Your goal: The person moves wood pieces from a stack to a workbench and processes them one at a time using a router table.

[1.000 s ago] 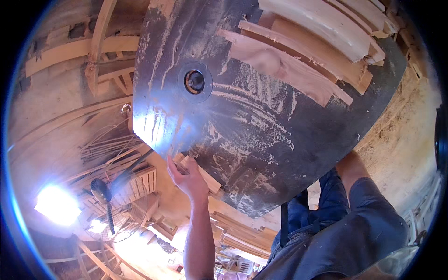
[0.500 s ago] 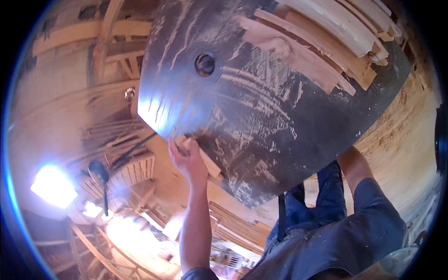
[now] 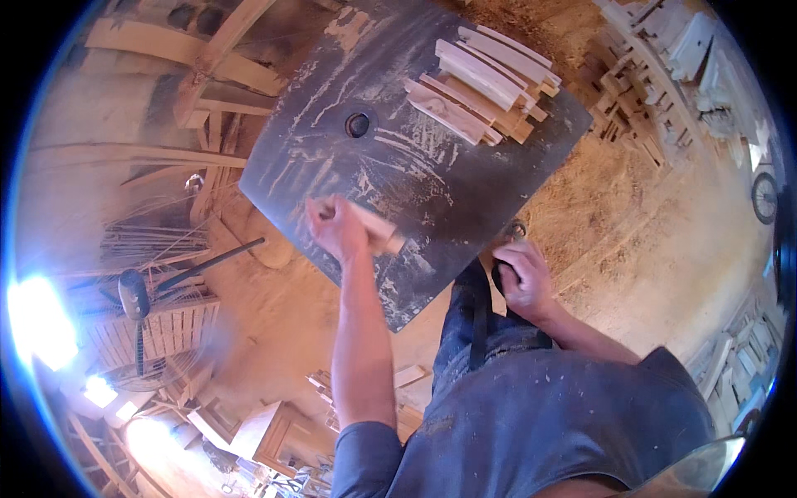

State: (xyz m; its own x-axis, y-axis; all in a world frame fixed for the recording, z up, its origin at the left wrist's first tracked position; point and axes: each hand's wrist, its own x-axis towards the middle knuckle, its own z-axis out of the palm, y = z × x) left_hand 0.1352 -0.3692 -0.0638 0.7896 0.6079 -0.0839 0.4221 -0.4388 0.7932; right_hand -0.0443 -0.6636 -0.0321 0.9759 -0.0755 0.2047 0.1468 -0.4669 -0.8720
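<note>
My left hand (image 3: pixel 339 231) is closed around a short, pale block of wood (image 3: pixel 380 228), blurred by motion, over the near left part of a dark, dusty machine table (image 3: pixel 498 178). My right hand (image 3: pixel 525 278) is off the table's near right edge, fingers curled on something dark that I cannot make out. Just beyond it, a small round metal part (image 3: pixel 516 229) shows at that edge. A round opening with a dark centre (image 3: pixel 358 125) is set in the tabletop. On the far right part lie several pale wooden strips (image 3: pixel 481 79), side by side and partly stacked.
Sawdust covers the floor (image 3: pixel 614 224). Wood offcuts (image 3: pixel 639 108) are piled beyond the table on the right, with a spoked wheel (image 3: pixel 764 197) near the rim. To the left stand a fan (image 3: pixel 133 295) and a slatted wooden crate (image 3: pixel 178 332). Curved timbers (image 3: pixel 178 54) lie at the far left.
The view has widened, so the whole table and more floor show. My right hand, hidden under the table edge before, is now visible. My left hand still holds the block, now farther over the tabletop.
</note>
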